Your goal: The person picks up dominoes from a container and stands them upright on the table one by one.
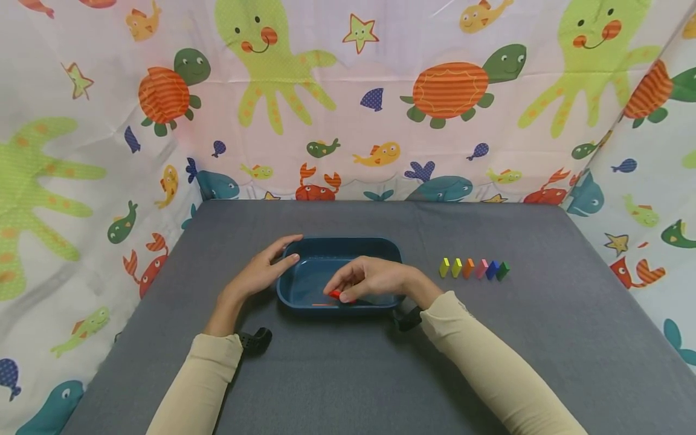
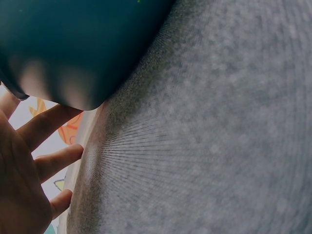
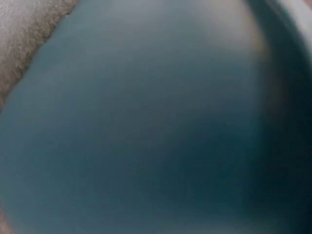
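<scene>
Two hands at dark teal tray (image 1: 304, 290) on grey table (image 1: 544, 338); my right hand (image 1: 370, 279) pinches red block (image 1: 335, 294) low inside tray, near front wall; my left hand (image 1: 260, 272) rests straight-fingered on tray's left rim; right wrist view blurred, probably tray floor; six coloured blocks (image 1: 473, 268) in row right of tray.

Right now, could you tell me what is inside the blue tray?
Inside the blue tray, the right hand pinches a small red block. The hand covers part of the floor, so anything beneath it is hidden.

Red block (image 1: 335, 294) (half-hidden under fingers (image 1: 348, 284))
</scene>
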`<state>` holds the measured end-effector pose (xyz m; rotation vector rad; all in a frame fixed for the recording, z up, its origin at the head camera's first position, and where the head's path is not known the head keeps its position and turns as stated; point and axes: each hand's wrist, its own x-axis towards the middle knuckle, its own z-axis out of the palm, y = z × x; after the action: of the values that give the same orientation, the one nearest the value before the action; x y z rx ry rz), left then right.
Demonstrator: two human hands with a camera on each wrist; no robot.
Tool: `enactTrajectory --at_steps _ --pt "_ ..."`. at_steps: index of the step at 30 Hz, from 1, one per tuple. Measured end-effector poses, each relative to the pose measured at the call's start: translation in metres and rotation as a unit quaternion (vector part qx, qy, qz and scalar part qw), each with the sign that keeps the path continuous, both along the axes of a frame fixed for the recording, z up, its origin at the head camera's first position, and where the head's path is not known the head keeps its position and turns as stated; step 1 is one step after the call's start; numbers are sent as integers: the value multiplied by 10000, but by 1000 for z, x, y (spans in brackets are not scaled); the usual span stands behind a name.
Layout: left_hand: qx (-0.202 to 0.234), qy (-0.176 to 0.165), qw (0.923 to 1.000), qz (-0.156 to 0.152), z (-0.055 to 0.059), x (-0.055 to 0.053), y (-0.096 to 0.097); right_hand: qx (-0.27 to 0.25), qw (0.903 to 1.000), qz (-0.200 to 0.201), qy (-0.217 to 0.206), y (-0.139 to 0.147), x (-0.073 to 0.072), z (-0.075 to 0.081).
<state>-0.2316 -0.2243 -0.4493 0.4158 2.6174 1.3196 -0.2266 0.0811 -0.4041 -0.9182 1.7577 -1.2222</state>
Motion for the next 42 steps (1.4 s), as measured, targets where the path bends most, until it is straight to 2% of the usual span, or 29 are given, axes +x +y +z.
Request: enactTrajectory --at_steps 11,17,22,26,31,42 --pt "-159 24 9998 74 -3 0 -1 -452 9979 -410 234 26 -1 12" --pt "-144 74 9999 31 -2 -1 -1 -528 9948 -773 404 48 -1 20" --pt "-87 95 9999 -5 -2 -2 -1 -638 9906 -1150 379 74 -1 29" --pt "-117 84 9999 -13 -3 -2 -2 -586 9844 -1593 470 99 -2 32" --pt "-104 103 9999 -39 -3 -1 -2 -496 9738 -2076 787 130 -3 34" --pt "-71 75 9999 -8 -4 -2 -2 -528 9445 -3020 1177 200 -2 37"
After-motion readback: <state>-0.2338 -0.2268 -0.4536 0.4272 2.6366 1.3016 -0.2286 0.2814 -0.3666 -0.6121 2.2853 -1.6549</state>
